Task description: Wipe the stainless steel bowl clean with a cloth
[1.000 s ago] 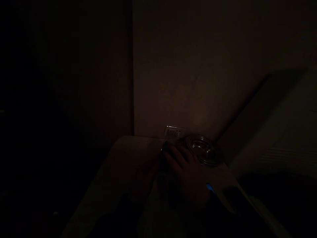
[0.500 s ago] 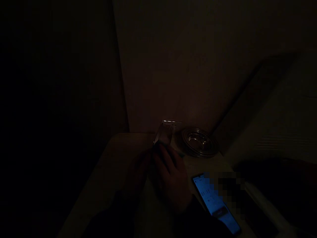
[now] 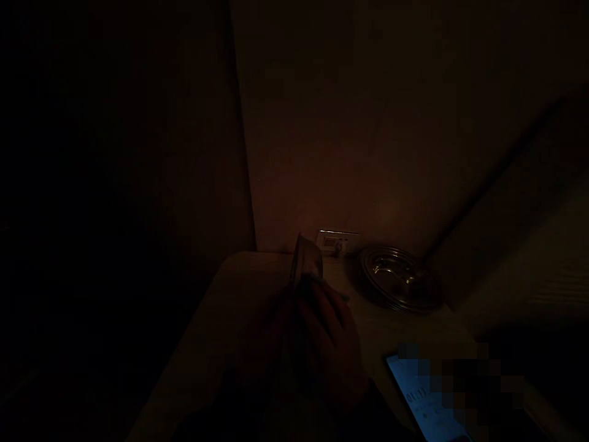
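The scene is very dark. My left hand (image 3: 264,334) is dim, with fingers closed around the near left side of a metal plate (image 3: 308,261). The plate stands tilted up on edge, and its lower part is hidden behind my hands. My right hand (image 3: 334,347) lies against the plate's right face with fingers bent together. Under those fingertips is a dark, cloth-like piece (image 3: 310,281), mostly covered by the hand. A stack of shiny metal compartment plates (image 3: 368,270) lies to the right of my hands.
A pale wooden table (image 3: 209,316) sits against the wall (image 3: 340,166). On the wall behind the held plate is a socket panel (image 3: 329,242). A lit phone (image 3: 426,402) lies at the lower right, beside a blurred-out patch.
The view has shifted, so the table, stack and phone appear further right and lower. The held plate now appears more upright, and the socket panel shows beside it. Both hands stay on the plate.
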Demonstrator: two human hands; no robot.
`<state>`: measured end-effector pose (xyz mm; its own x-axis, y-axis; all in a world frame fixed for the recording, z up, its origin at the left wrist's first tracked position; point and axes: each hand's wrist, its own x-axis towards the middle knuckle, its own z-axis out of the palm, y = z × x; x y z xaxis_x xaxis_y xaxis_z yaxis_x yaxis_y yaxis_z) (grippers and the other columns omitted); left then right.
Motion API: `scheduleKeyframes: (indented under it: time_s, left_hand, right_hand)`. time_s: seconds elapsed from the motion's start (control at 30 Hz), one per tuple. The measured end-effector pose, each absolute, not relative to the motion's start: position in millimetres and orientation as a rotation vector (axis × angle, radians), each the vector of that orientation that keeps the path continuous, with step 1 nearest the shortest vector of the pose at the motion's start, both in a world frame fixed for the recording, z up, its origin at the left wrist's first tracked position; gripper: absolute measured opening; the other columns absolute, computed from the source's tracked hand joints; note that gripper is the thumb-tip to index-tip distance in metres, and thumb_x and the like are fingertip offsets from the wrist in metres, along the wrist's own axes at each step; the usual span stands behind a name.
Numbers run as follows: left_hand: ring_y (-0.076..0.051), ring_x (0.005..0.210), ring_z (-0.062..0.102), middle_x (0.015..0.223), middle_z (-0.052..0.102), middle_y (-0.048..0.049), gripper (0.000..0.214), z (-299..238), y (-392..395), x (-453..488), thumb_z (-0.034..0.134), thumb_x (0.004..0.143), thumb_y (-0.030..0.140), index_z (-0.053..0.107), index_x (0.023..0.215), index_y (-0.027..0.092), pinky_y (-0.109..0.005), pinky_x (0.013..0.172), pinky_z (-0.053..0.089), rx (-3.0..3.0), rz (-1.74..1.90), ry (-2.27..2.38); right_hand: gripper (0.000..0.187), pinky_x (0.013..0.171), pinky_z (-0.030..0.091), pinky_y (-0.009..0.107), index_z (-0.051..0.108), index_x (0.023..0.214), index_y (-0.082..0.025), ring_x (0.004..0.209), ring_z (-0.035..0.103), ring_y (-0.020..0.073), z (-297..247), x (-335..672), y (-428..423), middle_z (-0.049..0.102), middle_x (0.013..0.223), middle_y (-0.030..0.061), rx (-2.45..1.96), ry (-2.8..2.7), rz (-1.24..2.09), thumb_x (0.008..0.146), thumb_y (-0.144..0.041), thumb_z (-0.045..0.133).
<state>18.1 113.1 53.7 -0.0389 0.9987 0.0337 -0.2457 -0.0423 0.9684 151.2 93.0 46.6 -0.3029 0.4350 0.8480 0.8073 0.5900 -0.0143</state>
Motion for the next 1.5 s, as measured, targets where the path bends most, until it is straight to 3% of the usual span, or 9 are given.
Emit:
scheduleKeyframes:
  time_s: [0.17,0.4,0.87,1.13,1.5]
  left_hand:
    - [-0.028,0.104,0.069,0.109,0.074,-0.0112,0.043,54,110,19,0.065,0.077,0.054,0.076,0.101,0.019,-0.041,0.097,0.052,1.046,1.346,1.045]
    - [-0.026,0.118,0.062,0.121,0.070,-0.0075,0.039,62,104,22,0.063,0.081,0.045,0.073,0.111,0.021,-0.040,0.105,0.046,1.119,1.247,0.966]
    - [-0.027,0.111,0.065,0.118,0.071,-0.0104,0.043,65,104,22,0.059,0.084,0.051,0.074,0.107,0.019,-0.040,0.101,0.048,1.097,1.340,0.946]
    - [-0.027,0.111,0.065,0.116,0.072,-0.0116,0.042,65,103,21,0.066,0.079,0.050,0.074,0.106,0.018,-0.040,0.102,0.048,1.035,1.371,0.893]
    - [-0.029,0.114,0.064,0.116,0.072,-0.0104,0.038,59,109,16,0.068,0.076,0.051,0.075,0.100,0.023,-0.038,0.098,0.051,0.960,1.441,1.025]
  right_hand:
    - [0.032,0.091,0.049,0.046,0.061,0.121,-0.013,0.125,0.047,0.0314,49,151,84,0.057,0.133,0.0154,-1.050,-1.963,-0.569,0.095,-0.011,0.043]
    - [0.035,0.090,0.049,0.047,0.059,0.125,-0.013,0.115,0.052,0.0310,84,164,96,0.060,0.132,0.0128,-1.172,-1.995,-0.569,0.094,-0.015,0.044]
    - [0.036,0.088,0.054,0.049,0.062,0.123,-0.012,0.120,0.048,0.0324,98,163,91,0.059,0.134,0.0124,-1.125,-2.106,-0.588,0.091,-0.012,0.046]
    - [0.036,0.091,0.055,0.048,0.060,0.126,-0.011,0.131,0.043,0.0318,75,166,73,0.055,0.137,0.0151,-1.025,-2.151,-0.619,0.094,-0.012,0.043]
    - [0.030,0.089,0.055,0.047,0.063,0.117,-0.012,0.123,0.049,0.0316,64,149,93,0.059,0.131,0.0164,-0.962,-2.007,-0.583,0.093,-0.014,0.045]
